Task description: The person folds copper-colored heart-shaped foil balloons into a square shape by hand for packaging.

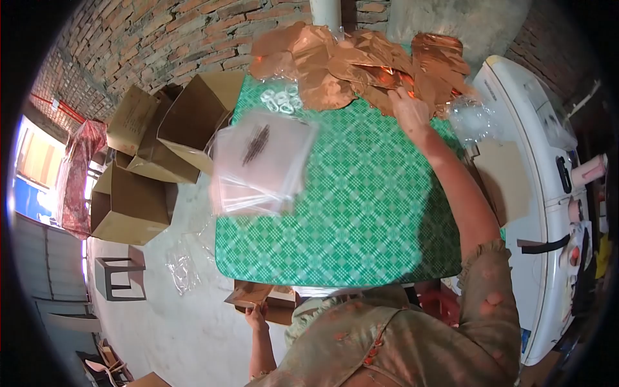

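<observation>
Head view, with clock positions read from the middle of my desk [361, 213]. Far left, at nine o'clock, a red patterned cloth [82, 174] hangs beside a bright opening. Between nine and ten o'clock, open cardboard boxes [135, 206] stand close together; a grey stool [119, 279] is at eight, and crumpled clear plastic [183, 267] lies on the floor to its right. At seven o'clock, below the desk edge, my left hand [256, 317] touches a brown piece [251, 295] at an open small box [280, 309]; its fingers bend at the piece's lower edge, but I cannot tell whether they pinch it. At ten o'clock on the green patterned cover, clear plastic sleeves [261, 161] lie in an uneven stack, with white rings [282, 101] just beyond, toward eleven. Copper-coloured sheets [329, 64] overlap along the far edge from eleven to one. At one o'clock my right hand [410, 115] reaches onto their near edge, fingers bent downward; I cannot tell whether they grip a sheet. Right of it lies a clear bag [474, 119]. A white appliance [525, 193] stands at three o'clock.
</observation>
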A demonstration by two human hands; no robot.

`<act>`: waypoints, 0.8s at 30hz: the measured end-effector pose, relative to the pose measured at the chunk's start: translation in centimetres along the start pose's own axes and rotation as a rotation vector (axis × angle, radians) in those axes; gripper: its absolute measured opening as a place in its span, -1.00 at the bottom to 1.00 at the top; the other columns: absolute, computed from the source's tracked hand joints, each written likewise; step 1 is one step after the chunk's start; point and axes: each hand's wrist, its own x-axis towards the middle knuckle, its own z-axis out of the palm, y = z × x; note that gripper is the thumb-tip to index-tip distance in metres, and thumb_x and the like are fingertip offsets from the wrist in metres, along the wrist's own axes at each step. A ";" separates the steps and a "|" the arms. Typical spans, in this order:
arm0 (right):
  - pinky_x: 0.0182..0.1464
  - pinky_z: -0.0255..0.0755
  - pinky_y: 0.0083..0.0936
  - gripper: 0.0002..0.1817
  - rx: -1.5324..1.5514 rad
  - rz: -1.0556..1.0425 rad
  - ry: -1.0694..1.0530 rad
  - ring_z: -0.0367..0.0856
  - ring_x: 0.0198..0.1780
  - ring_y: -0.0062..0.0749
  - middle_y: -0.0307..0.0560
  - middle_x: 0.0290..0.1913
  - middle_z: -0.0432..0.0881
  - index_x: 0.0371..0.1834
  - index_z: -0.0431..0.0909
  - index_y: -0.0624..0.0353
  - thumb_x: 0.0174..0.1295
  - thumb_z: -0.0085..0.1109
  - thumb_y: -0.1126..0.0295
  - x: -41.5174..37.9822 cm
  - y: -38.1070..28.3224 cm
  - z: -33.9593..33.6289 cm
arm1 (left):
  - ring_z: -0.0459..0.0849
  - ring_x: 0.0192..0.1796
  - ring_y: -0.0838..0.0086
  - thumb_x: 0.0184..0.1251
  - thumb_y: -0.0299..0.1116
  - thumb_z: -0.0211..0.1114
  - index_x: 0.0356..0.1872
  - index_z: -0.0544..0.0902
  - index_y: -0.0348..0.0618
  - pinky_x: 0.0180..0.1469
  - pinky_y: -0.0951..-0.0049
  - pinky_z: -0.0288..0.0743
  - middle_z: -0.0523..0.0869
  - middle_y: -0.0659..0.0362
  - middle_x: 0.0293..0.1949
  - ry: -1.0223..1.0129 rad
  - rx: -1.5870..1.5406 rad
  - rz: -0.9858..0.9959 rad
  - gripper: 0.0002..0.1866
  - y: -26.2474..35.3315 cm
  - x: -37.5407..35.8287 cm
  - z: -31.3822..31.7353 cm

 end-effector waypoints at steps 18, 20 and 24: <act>0.19 0.63 0.12 -0.57 0.413 0.621 -0.068 0.77 0.13 0.27 0.38 0.00 0.80 -0.03 0.83 0.11 0.48 0.17 -0.01 12.0 11.2 4.2 | 0.74 0.09 0.32 0.63 -0.10 0.34 0.32 0.53 -0.16 -0.13 0.35 0.70 0.72 0.12 0.19 0.114 0.355 0.014 -0.54 5.7 5.6 -3.3; 0.23 0.61 0.11 -0.53 0.522 0.683 -0.115 0.76 0.16 0.29 0.39 0.04 0.80 0.00 0.83 0.17 0.47 0.18 -0.02 13.4 14.2 5.5 | 0.71 0.21 0.33 0.68 -0.15 0.29 0.43 0.49 -0.20 -0.10 0.37 0.69 0.69 0.10 0.28 0.171 0.349 0.107 -0.51 7.3 7.9 -3.3; 0.21 0.64 0.05 -0.53 0.204 0.709 -0.156 0.78 0.16 0.25 0.28 0.16 0.79 0.06 0.75 0.26 0.48 0.19 0.03 14.6 17.9 9.0 | 0.64 0.30 0.34 0.70 -0.16 0.27 0.49 0.52 -0.10 0.11 0.16 0.67 0.64 0.15 0.38 0.143 0.346 0.240 -0.51 14.0 9.0 -1.6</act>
